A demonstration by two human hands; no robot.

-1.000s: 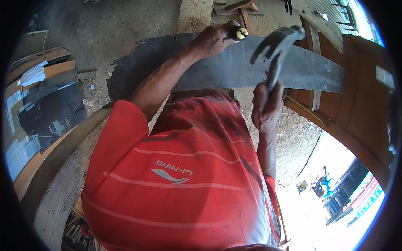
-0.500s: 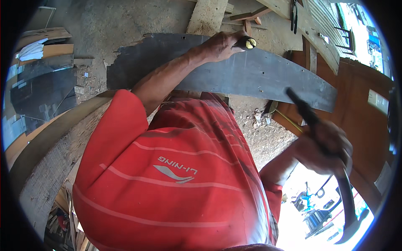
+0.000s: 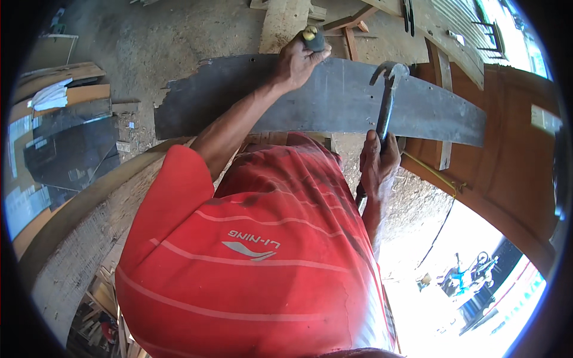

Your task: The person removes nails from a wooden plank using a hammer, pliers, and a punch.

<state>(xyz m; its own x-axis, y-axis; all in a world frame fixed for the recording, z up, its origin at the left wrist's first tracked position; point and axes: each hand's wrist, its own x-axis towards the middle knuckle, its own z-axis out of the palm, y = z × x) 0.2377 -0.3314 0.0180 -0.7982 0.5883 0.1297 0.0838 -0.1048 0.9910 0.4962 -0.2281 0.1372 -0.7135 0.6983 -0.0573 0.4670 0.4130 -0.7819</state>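
Note:
A dark, thick handle with a yellow end [image 3: 313, 39] is gripped in my left hand [image 3: 297, 64], the end turned up. The lower part of that tool is hidden by my fingers. Below this hand lies a long dark grey board [image 3: 227, 89] with a ragged left end and a few small holes. To the right, my right hand [image 3: 380, 161] is closed around the shaft of a claw hammer [image 3: 388, 101]. The hammer's head stands up over the right half of the board, its claw pointing left.
A pale plank [image 3: 283, 24] lies beyond the board. Wooden framing [image 3: 450, 45] and a brown panel [image 3: 507, 161] are at the right. Stacked boards [image 3: 71, 143] lie at the left, near a thick curved timber [image 3: 89, 221]. Wood scraps lie at the lower left.
The hammer has swung from the lower right toward the board, its head now beyond my right hand. My left hand has moved a little left and away, its tool's end turned farther up.

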